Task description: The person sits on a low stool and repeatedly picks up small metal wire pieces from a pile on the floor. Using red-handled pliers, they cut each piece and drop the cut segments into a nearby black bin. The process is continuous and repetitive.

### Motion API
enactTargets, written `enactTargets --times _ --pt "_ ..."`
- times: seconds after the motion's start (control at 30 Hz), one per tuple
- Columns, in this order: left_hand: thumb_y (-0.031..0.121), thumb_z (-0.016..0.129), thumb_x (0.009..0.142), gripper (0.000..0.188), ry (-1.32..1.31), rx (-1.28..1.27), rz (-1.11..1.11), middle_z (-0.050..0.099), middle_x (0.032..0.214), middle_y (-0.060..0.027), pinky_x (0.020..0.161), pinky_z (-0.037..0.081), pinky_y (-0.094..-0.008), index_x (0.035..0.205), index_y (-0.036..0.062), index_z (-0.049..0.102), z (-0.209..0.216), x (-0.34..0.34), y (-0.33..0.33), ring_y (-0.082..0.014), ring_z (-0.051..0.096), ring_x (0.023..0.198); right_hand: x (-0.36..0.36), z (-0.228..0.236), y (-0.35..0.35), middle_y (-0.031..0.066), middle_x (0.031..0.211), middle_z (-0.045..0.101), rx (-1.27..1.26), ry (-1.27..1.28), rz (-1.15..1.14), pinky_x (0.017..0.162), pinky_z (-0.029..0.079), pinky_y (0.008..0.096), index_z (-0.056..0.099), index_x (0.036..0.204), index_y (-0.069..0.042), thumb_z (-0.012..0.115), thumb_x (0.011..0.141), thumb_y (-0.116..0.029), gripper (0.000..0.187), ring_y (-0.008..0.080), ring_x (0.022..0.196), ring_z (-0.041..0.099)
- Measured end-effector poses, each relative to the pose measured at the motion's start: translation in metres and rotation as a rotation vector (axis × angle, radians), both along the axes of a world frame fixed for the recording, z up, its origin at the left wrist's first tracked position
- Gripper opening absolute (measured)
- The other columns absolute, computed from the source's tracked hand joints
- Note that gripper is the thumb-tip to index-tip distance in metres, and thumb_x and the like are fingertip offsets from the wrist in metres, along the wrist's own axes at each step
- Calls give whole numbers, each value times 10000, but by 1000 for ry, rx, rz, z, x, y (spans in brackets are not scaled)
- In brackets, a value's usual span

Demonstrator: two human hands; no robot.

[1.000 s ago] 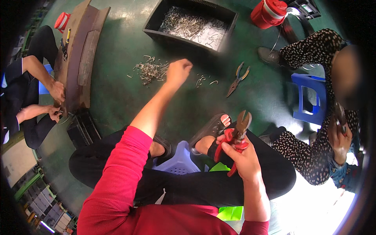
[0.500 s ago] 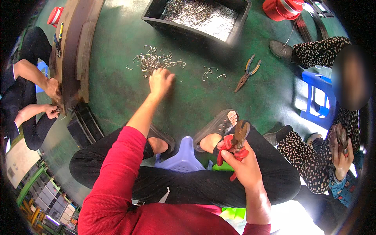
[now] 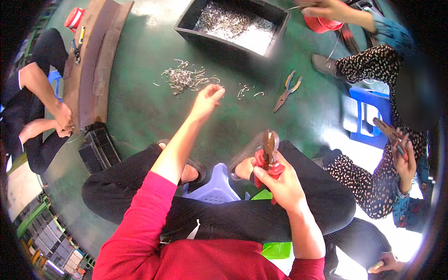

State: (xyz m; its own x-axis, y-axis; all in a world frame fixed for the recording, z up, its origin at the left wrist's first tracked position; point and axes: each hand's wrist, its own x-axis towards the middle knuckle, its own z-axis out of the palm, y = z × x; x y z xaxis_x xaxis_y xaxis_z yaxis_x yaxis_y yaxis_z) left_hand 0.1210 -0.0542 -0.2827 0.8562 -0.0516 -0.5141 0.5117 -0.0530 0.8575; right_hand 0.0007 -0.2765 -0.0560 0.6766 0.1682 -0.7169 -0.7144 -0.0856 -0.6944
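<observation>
My right hand [image 3: 283, 183] is closed around the red handles of a pair of pliers [image 3: 269, 148], jaws pointing up and away, above my right thigh. At the right edge of a loose pile of small bent wire hooks [image 3: 181, 80] on the green floor is my left hand [image 3: 208, 101]. Its thumb and fingers are pinched together; whatever lies between them is too small to make out. A few more wire hooks [image 3: 243, 91] lie apart, right of the pile. Farther right, long-nose pliers [image 3: 286, 93] rest on the floor with their handles spread.
A black crate [image 3: 186, 33] of wire hooks stands ahead. A co-worker's hand [image 3: 405, 161] at right grips pliers; their other hand [image 3: 322, 8] reaches over a red bucket [image 3: 322, 24]. Another person's hands [image 3: 63, 119] work by a wooden beam [image 3: 88, 60] at left.
My left hand has drawn off the wire pile to the right, fingers now pinched. My right hand has brought the pliers slightly left, jaws more upright. The right co-worker's arm has come in over the bucket.
</observation>
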Motion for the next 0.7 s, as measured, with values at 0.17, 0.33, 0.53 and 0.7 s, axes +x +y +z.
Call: enactTargets --times 0.17,0.33,0.53,0.7 --pt "164 596 935 136 34 -417 -69 678 921 -49 641 474 -236 1051 100 566 124 -5 2 -99 615 748 7 14 9 31 877 638 -67 -75 92 772 472 249 586 1075 -32 658 891 -193 254 93 823 608" --pt "104 576 938 163 -277 -104 -155 691 908 -67 571 481 -215 1077 25 609 203 -33 -3 -112 641 682 8 23 18 101 889 680 -253 -212 197 750 497 309 609 1059 -20 663 878 -275 317 177 820 663" --pt "1 671 835 161 -852 403 -95 694 798 -55 509 484 -217 981 61 702 245 -72 -3 -83 632 619 1 28 27 167 894 681 -394 -368 285 780 502 359 604 1042 -8 661 868 -280 328 274 859 675" --pt "-1 697 806 181 -1049 605 -125 658 737 -65 486 461 -249 975 66 697 256 -77 2 -109 591 546 1 26 31 173 913 681 -377 -437 288 789 502 373 600 1058 2 664 862 -272 342 291 881 673"
